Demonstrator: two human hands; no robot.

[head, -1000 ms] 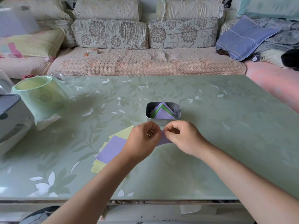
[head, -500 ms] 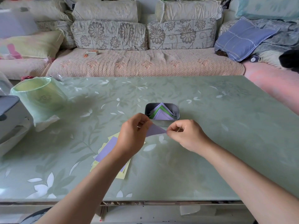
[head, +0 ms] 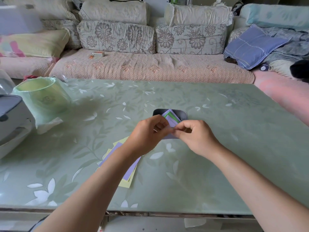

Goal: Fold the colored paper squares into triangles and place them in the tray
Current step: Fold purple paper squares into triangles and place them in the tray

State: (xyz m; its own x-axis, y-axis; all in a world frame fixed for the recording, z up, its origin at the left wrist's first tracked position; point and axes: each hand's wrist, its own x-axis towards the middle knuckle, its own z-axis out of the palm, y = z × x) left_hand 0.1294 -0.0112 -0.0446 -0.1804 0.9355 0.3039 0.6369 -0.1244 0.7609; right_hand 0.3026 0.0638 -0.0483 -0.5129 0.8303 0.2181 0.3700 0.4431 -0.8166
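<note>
Purple paper (head: 168, 137): held just above the table (head: 234, 148), pinched between both hands in the middle of the view. Only a lilac sliver showed under the fingers, so how far the fold had got could not be told.
Left hand (head: 147, 134): fingers curled, thumb and forefinger pinching the paper's 9 o'clock end.
Right hand (head: 195, 136): curled the same way, pinching the 3 o'clock end, its fingertips almost meeting those of the left.
Long axis: what showed of the paper ran roughly 9 to 3 o'clock, from one hand to the other.
Tray (head: 183, 114): at 12 o'clock from the hands, just beyond the fingertips, its near rim hidden behind them.
Folded triangles (head: 171, 118): lilac and green, lying inside the tray.
Nearer hand: neither clearly; both sat about equally near the tray.
Coming move: probably a short carry toward 12 o'clock, once the crease was set.
Loose squares (head: 128, 169): a lilac and yellow stack at 7 o'clock from the left hand, partly under that forearm.
</note>
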